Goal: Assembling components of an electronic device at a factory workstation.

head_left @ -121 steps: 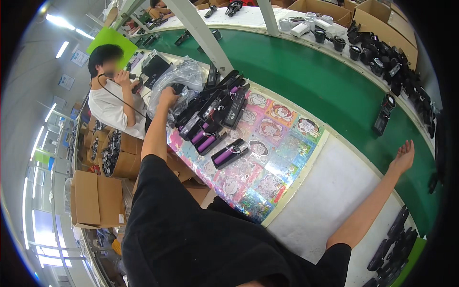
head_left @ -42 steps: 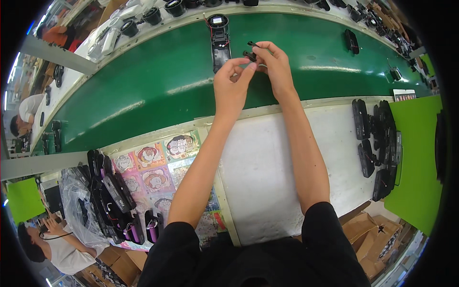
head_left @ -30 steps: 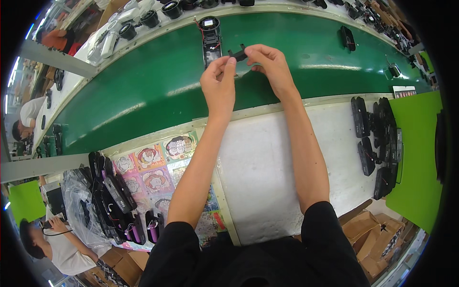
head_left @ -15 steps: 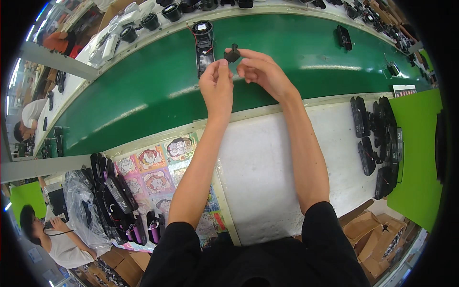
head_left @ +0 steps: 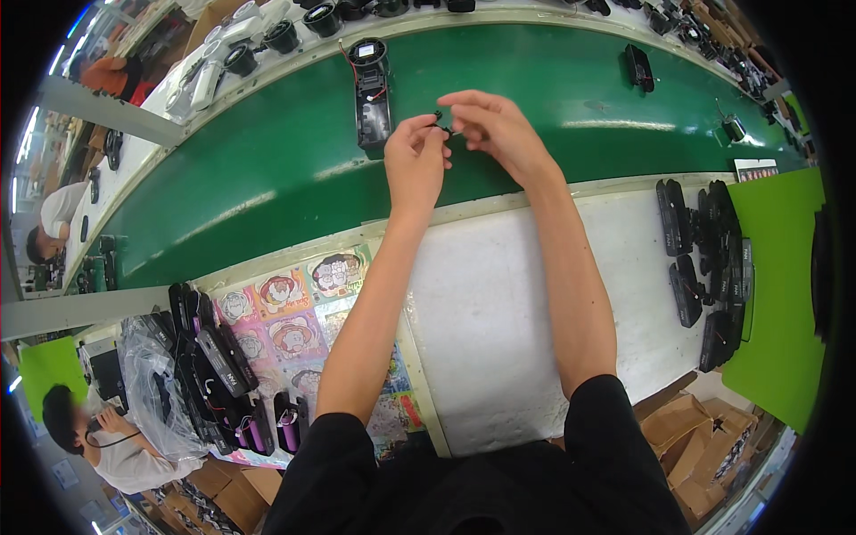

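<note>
The small black part (head_left: 446, 131) is held above the green surface (head_left: 508, 58) in the narrow grip of the left hand (head_left: 415, 167), pinched between thumb and fingers. The right hand (head_left: 496, 134) is poised just beside it, loosely curled; whether anything is held there cannot be told. The part is mostly covered by fingers, so its long axis cannot be read. To the left, a black housing (head_left: 373, 107) is laid lengthwise, its round end pointed away and marked by a white label (head_left: 366, 51). White lettering is borne by dark casings (head_left: 736, 276) on the worktop (head_left: 495, 339).
</note>
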Demonstrator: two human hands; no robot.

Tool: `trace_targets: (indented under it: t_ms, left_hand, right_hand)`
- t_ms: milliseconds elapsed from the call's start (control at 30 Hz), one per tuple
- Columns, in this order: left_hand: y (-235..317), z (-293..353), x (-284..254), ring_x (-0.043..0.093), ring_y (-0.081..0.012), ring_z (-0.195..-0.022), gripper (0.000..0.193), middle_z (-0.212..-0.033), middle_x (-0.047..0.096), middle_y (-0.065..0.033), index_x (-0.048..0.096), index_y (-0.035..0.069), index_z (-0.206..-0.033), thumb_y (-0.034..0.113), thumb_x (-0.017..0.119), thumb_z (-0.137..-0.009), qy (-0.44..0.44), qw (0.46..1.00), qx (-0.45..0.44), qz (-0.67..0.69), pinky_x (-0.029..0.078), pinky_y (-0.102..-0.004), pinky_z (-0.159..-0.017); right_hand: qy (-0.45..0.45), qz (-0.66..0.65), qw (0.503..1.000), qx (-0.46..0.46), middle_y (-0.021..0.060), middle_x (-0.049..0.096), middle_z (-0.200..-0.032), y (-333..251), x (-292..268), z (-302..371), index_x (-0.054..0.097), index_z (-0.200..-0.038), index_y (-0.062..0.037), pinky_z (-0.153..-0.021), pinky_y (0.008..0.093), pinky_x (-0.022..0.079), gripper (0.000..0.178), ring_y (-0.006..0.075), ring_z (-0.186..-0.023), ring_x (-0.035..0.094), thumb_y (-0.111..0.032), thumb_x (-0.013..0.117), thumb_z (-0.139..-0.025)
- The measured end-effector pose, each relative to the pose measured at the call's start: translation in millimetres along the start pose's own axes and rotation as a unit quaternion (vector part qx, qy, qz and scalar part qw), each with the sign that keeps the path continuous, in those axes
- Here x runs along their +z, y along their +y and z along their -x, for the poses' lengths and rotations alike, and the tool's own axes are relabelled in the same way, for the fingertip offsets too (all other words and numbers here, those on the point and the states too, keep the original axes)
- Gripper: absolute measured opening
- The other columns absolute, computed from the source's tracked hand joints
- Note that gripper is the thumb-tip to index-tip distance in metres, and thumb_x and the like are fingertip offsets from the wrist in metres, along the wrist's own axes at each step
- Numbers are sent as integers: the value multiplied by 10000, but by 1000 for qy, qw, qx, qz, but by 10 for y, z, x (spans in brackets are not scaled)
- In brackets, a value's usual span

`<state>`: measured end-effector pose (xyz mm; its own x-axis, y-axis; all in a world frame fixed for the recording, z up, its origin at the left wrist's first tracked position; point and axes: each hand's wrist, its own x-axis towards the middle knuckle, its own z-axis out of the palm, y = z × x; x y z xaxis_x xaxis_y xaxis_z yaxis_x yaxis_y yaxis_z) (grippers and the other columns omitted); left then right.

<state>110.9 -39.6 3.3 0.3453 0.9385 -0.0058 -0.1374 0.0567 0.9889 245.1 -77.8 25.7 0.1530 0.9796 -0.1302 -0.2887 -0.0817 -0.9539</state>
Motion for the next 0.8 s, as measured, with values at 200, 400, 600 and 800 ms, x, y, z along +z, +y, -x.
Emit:
trace_targets:
  t_ms: [200, 400, 600, 800]
  left_hand:
    - [48, 110, 31, 569, -189, -698, 326, -961, 538, -122, 541, -45, -1059, 54, 640, -764, 72, 951, 135, -269, 465, -313, -641]
    - [-52, 86, -10, 566, -239, -774, 260, -1026, 507, -129, 585, -8, -994, 43, 655, -748, 52, 890, 215, -397, 462, -333, -696]
    - [-31, 41, -24, 576, -182, -739, 181, -960, 559, -92, 611, -2, -943, 44, 648, -771, 46, 918, 221, -327, 471, -291, -642]
    - [133, -5, -25, 579, -125, -796, 196, -955, 600, -93, 589, -23, -985, 129, 604, -863, -6, 1000, -9, 21, 465, -267, -605]
  right_hand:
    - [200, 219, 945, -139, 28, 627, -789, 31, -56, -1, 670, -932, -38, -617, 229, 431, 213, 78, -659, 517, -151, 611, -762]
    - [135, 391, 892, -185, 83, 666, -824, 118, 13, -19, 672, -924, -31, -702, 307, 490, 249, 199, -732, 593, -115, 612, -698]
    - [82, 364, 917, -140, 82, 666, -876, 74, -7, -19, 672, -936, -28, -697, 282, 483, 269, 155, -742, 594, -101, 621, -682]
    - [81, 140, 968, -193, 47, 637, -953, 20, -2, -6, 658, -1019, -56, -698, 250, 464, 308, 102, -767, 584, -93, 664, -713]
